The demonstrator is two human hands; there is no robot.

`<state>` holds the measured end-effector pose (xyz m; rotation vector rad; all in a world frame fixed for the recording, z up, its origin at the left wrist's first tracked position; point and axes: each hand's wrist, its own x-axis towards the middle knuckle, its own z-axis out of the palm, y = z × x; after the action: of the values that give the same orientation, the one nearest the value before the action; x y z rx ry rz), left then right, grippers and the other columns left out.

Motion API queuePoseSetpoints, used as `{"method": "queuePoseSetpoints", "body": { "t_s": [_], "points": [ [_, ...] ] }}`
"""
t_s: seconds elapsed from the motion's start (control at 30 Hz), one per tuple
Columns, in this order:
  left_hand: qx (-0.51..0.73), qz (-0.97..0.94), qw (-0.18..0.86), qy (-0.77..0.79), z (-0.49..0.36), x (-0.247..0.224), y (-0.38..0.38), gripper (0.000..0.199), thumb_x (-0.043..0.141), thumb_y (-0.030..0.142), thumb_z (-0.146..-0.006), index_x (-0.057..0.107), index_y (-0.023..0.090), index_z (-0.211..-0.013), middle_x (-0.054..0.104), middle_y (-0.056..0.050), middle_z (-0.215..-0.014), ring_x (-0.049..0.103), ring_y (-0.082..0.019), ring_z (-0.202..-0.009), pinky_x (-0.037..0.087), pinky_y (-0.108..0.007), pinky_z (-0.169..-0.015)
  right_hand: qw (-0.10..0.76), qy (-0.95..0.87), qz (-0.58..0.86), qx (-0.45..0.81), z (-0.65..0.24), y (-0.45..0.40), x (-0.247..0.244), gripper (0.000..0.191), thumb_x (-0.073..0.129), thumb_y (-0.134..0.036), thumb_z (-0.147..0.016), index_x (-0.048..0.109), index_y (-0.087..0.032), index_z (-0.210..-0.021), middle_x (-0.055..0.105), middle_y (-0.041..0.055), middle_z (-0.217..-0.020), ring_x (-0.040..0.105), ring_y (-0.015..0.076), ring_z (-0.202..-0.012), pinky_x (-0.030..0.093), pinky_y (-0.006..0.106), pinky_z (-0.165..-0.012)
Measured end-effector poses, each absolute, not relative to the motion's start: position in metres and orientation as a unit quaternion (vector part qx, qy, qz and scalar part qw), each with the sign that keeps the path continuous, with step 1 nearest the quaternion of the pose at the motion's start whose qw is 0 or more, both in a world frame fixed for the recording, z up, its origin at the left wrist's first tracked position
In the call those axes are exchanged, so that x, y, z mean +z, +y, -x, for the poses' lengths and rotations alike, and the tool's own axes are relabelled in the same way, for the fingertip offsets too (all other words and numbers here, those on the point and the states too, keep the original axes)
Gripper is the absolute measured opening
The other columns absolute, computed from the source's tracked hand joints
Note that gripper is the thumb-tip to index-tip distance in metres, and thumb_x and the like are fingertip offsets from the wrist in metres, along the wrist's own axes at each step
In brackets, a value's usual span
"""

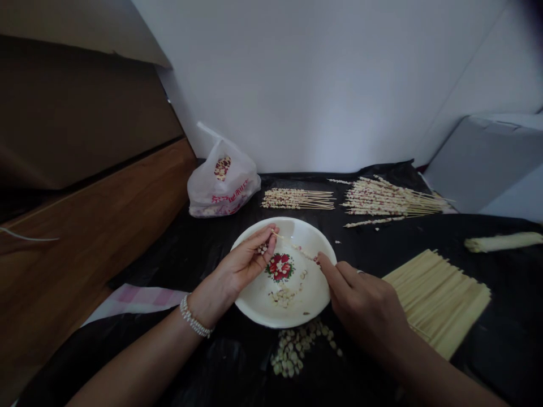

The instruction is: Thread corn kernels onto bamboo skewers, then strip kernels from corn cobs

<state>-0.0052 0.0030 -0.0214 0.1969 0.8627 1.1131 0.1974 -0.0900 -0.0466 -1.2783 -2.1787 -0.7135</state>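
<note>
Over an enamel bowl [316, 311] with a red flower print, my two hands are at the ends of one thin wooden skewer [302, 252]. Several pale and reddish kernels, which look like corn, are threaded along it. My right hand [367, 297] grips the skewer at its threaded end, fingers closed. Thumb and fingertips of my left hand [248, 257] are pinched at the bare tip; whether a kernel is between them I cannot tell. Cupped in the left fingers are loose kernels [262, 249]. More kernels [283, 297] lie at the bowl's bottom.
Loose kernels [292, 350] lie on black plastic sheeting [229, 350] before the bowl. Behind it are a white plastic bag [223, 183] and two piles of threaded skewers [297, 198]. Bare skewers [441, 299] and a pale cylindrical thing [503, 242] lie at right. A wooden panel [106, 203] stands left.
</note>
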Motion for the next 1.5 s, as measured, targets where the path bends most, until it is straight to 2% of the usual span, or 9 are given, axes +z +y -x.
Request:
{"method": "queuePoseSetpoints", "body": {
  "t_s": [0.47,0.63,0.8,0.97,1.2,1.5],
  "points": [
    [0.506,-0.083,0.758,0.402,0.0044,-0.0224,0.0031,0.020,0.058,-0.001,-0.083,0.069,0.007,-0.098,0.071,-0.009,-0.090,0.068,-0.011,-0.072,0.060,-0.017,-0.065,0.247,-0.802,0.477,-0.261,-0.1981,-0.0920,-0.0471,0.035,0.043,-0.005,-0.090,0.065,-0.005,-0.118,0.058,0.0022,-0.069,0.046,0.0123,-0.051,0.029,0.031,-0.051],
    [0.515,-0.092,0.751,0.404,0.0042,-0.0210,0.0017,0.018,0.058,-0.004,-0.082,0.070,0.003,-0.093,0.071,-0.011,-0.089,0.068,-0.012,-0.072,0.059,-0.017,-0.064,0.251,-0.803,0.475,-0.258,-0.1977,-0.0919,-0.0481,0.036,0.043,-0.004,-0.089,0.065,-0.003,-0.117,0.058,0.0029,-0.069,0.047,0.0131,-0.051,0.030,0.031,-0.050],
    [0.507,-0.102,0.750,0.412,0.0032,-0.0197,-0.0007,0.020,0.057,-0.006,-0.081,0.071,0.005,-0.089,0.071,-0.011,-0.086,0.068,-0.011,-0.067,0.059,-0.016,-0.062,0.255,-0.803,0.473,-0.257,-0.1973,-0.0921,-0.0481,0.035,0.044,-0.004,-0.089,0.065,-0.002,-0.117,0.058,0.0032,-0.068,0.046,0.0133,-0.049,0.030,0.031,-0.049],
    [0.501,-0.113,0.756,0.407,0.0023,-0.0200,-0.0013,0.018,0.058,-0.003,-0.083,0.071,0.006,-0.092,0.071,-0.011,-0.087,0.068,-0.011,-0.069,0.059,-0.016,-0.061,0.259,-0.802,0.469,-0.263,-0.1969,-0.0913,-0.0479,0.035,0.045,-0.004,-0.089,0.065,-0.002,-0.117,0.057,0.0026,-0.068,0.046,0.0130,-0.050,0.030,0.031,-0.050],
    [0.484,-0.134,0.760,0.412,0.0031,-0.0223,-0.0016,0.009,0.062,0.005,-0.084,0.070,0.008,-0.086,0.066,-0.004,-0.072,0.062,-0.007,-0.061,0.054,-0.012,-0.055,0.261,-0.800,0.471,-0.266,-0.1971,-0.0918,-0.0498,0.035,0.044,-0.004,-0.089,0.064,-0.004,-0.117,0.057,0.0022,-0.068,0.045,0.0129,-0.051,0.030,0.031,-0.050],
    [0.465,-0.128,0.774,0.410,0.0011,-0.0209,-0.0049,0.009,0.062,0.004,-0.084,0.070,0.007,-0.086,0.065,-0.005,-0.073,0.060,-0.006,-0.060,0.052,-0.013,-0.055,0.264,-0.798,0.469,-0.270,-0.1970,-0.0912,-0.0500,0.034,0.045,-0.004,-0.089,0.063,-0.003,-0.118,0.058,0.0019,-0.067,0.045,0.0125,-0.051,0.031,0.030,-0.050]
  ]
}}
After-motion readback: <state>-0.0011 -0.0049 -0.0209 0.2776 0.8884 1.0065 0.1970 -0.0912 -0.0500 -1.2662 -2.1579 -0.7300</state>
